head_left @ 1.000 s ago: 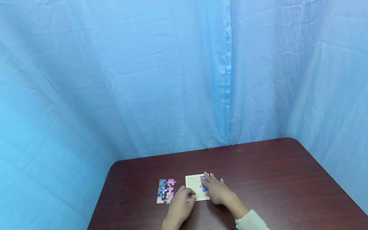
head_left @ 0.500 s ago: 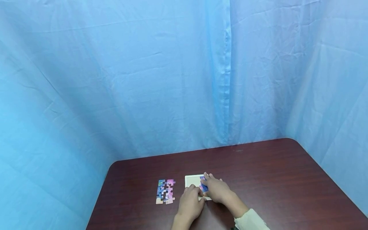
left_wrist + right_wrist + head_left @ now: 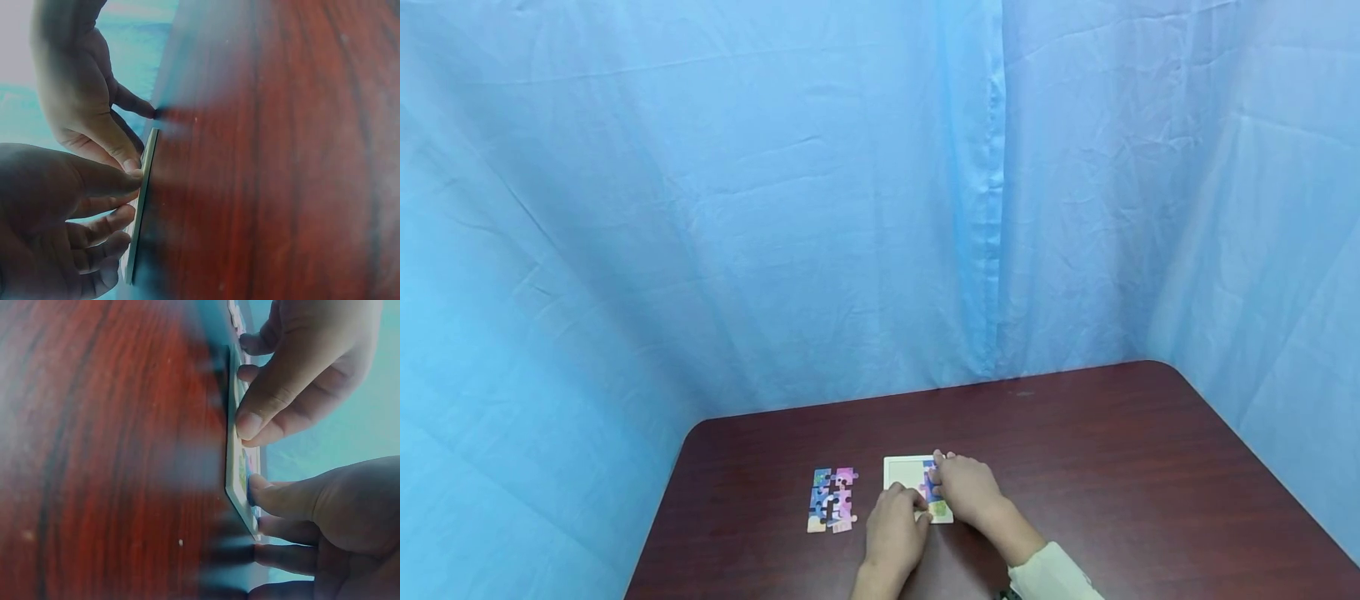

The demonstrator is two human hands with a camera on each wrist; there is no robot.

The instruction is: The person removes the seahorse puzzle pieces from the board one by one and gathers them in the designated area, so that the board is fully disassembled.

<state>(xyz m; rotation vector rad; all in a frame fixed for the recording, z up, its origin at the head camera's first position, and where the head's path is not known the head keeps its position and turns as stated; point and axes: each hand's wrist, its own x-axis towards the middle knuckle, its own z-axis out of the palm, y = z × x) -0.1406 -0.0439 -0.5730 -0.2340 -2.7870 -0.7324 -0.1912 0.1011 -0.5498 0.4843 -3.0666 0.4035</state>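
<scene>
A shallow cream puzzle tray [image 3: 907, 472] lies on the table with blue, purple and pink jigsaw pieces along its right side. In its near right corner sits a yellow-green puzzle piece [image 3: 938, 508]. My left hand [image 3: 895, 529] comes over the tray's near edge, thumb and forefinger pinching at the left side of this piece. In the right wrist view the left thumb [image 3: 250, 425] lies just inside the tray rim. My right hand [image 3: 968, 490] rests along the tray's right side, thumb on the blue pieces [image 3: 933, 485] and the other fingers stretched past the rim.
Left of the tray, several loose jigsaw pieces [image 3: 842, 498] in blue, pink and cream lie close together on the dark red-brown table [image 3: 1112, 475]. Light blue curtains [image 3: 850, 208] hang behind the table and on both sides.
My left hand has moved right from beside the loose pieces to the tray's near edge. The yellow-green piece now shows in the near right corner. My right hand's spread fingers have drawn in slightly.
</scene>
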